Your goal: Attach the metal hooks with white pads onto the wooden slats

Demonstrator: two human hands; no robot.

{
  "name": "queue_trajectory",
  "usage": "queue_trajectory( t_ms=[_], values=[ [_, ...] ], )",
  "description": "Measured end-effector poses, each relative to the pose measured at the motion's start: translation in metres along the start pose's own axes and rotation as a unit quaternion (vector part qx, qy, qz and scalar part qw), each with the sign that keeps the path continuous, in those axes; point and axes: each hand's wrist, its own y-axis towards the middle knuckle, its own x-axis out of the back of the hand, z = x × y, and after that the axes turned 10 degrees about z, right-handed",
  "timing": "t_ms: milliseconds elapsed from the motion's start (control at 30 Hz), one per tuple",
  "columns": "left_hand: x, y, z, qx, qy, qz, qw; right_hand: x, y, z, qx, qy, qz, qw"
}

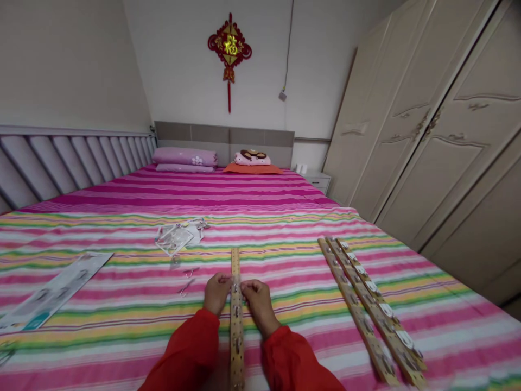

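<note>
A long narrow wooden strip (236, 331) with rows of small holes lies lengthwise in front of me. Several metal hooks with clear backings sit along its middle. My left hand (217, 293) is closed, its thumb and fingertips pinching at the left edge of the upper adhesive hook (235, 288). From the other side, my right hand (259, 304) pinches at that hook's right edge. Fine contact under the fingertips is too small to see. Loose metal hooks (185, 288) lie on the striped sheet (285, 260) left of the strip.
Wooden strips (354, 304) with hooks lie to the right, white loops (388, 310) along one. Packaging (177, 238) lies beyond the loose hooks; a flat hook pack (57, 293) is at left. Pillows (185, 157) rest by the headboard, and a wardrobe (407, 136) stands at right.
</note>
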Motion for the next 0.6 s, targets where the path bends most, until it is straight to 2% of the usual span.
queue_trajectory(
  t_ms=[233, 467, 600],
  values=[
    [-0.001, 0.001, 0.005, -0.003, -0.004, -0.013, 1.000, -0.002, 0.004, -0.007, 0.016, -0.004, -0.003, 1.000],
    [-0.003, 0.003, 0.012, 0.015, 0.056, -0.059, 0.997, -0.002, 0.002, -0.008, 0.032, -0.016, -0.015, 0.999],
    [-0.002, 0.009, 0.012, 0.039, 0.094, -0.046, 0.994, -0.001, -0.001, -0.005, 0.053, -0.026, 0.004, 0.998]
  ],
)
